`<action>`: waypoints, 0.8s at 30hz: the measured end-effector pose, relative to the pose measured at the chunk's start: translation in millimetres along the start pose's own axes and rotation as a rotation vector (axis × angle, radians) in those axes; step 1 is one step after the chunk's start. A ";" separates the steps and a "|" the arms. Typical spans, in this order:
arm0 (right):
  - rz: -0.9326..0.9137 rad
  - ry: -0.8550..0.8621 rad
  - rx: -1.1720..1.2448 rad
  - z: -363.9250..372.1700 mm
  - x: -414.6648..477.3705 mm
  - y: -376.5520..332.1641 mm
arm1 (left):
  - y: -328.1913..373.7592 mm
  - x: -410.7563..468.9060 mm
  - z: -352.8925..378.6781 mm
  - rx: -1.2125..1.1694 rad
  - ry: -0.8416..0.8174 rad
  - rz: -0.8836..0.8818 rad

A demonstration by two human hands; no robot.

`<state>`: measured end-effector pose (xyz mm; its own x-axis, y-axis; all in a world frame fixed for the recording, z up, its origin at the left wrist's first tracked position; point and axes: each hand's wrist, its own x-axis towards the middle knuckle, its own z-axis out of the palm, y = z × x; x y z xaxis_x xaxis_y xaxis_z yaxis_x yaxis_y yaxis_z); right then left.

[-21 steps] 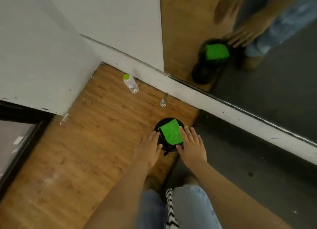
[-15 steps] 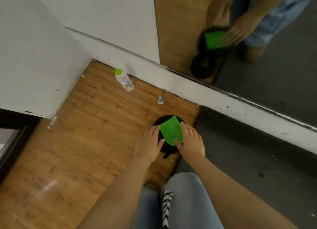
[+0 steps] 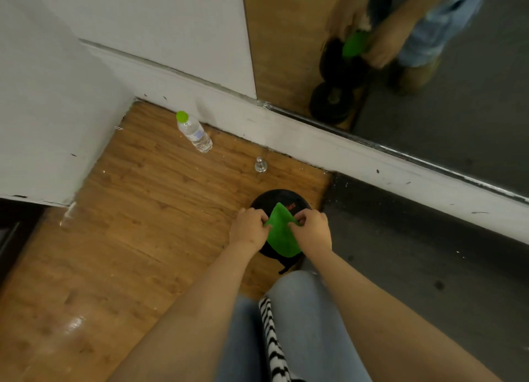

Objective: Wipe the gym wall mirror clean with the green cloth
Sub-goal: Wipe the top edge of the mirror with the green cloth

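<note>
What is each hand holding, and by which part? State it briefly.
Both pinch the green cloth: left hand at its left edge, right hand at its right edge, over the black weight.

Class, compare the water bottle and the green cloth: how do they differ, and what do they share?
The water bottle is clear and rigid; the green cloth is opaque and soft. The water bottle sits untouched on the wooden floor; the green cloth is pinched by the left hand and right hand over a black disc. Shared: bright green, on the bottle's cap and the whole cloth.
</note>
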<state>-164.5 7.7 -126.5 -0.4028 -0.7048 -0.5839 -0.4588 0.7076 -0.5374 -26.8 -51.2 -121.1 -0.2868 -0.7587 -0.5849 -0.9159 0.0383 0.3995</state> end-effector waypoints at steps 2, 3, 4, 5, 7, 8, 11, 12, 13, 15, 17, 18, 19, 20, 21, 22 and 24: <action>0.011 -0.021 0.087 -5.7 -5.5 -5.7 | 2.6 -5.8 -12.1 -0.151 -0.047 -0.040; 0.027 -0.036 0.151 -10.6 -9.5 -10.2 | 5.4 -9.7 -21.2 -0.248 -0.068 -0.070; 0.038 -0.051 0.212 -17.3 -13.7 -16.6 | 8.4 -14.6 -32.6 -0.341 -0.083 -0.098; 0.042 -0.065 0.262 -25.1 -17.9 -24.0 | 11.9 -20.5 -45.9 -0.416 -0.088 -0.116; 0.035 -0.097 0.337 -45.0 -28.9 -44.8 | 21.9 -37.6 -78.5 -0.505 -0.067 -0.122; 0.023 -0.108 0.375 -55.9 -35.1 -57.0 | 27.0 -47.0 -95.8 -0.529 -0.049 -0.114; -0.018 -0.141 0.476 -92.7 -56.8 -100.0 | 46.4 -78.8 -149.4 -0.586 -0.007 -0.078; -0.036 -0.156 0.514 -105.5 -65.1 -114.6 | 53.5 -89.2 -167.5 -0.605 0.007 -0.074; -0.053 -0.168 0.551 -118.6 -74.3 -129.2 | 61.3 -100.0 -186.0 -0.622 0.023 -0.076; -0.081 -0.174 0.617 -147.0 -95.4 -159.9 | 75.4 -120.3 -222.7 -0.652 0.044 -0.079; -0.099 -0.179 0.698 -176.8 -118.5 -190.3 | 89.3 -141.1 -258.2 -0.709 0.064 -0.068; -0.100 -0.188 0.756 -190.9 -129.9 -204.2 | 95.4 -150.7 -275.1 -0.730 0.079 -0.059; -0.083 -0.220 0.829 -204.4 -141.2 -216.6 | 102.4 -161.0 -291.7 -0.746 0.102 -0.051; -0.057 -0.265 0.925 -217.5 -152.8 -228.1 | 109.6 -170.7 -308.5 -0.761 0.124 -0.042; -0.027 -0.313 1.037 -229.1 -162.5 -237.6 | 116.6 -180.5 -324.7 -0.787 0.144 -0.034; 0.009 -0.364 1.137 -240.1 -171.7 -245.3 | 124.2 -189.5 -340.8 -0.813 0.160 -0.026; 0.040 -0.437 1.257 -260.8 -193.9 -261.6 | 140.9 -206.7 -373.4 -0.858 0.190 -0.007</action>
<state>-172.9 -54.2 286.0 -0.0043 -0.7754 -0.6315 0.6812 0.4600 -0.5695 8.3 -131.8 319.6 -0.1603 -0.8552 -0.4929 -0.3691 -0.4112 0.8335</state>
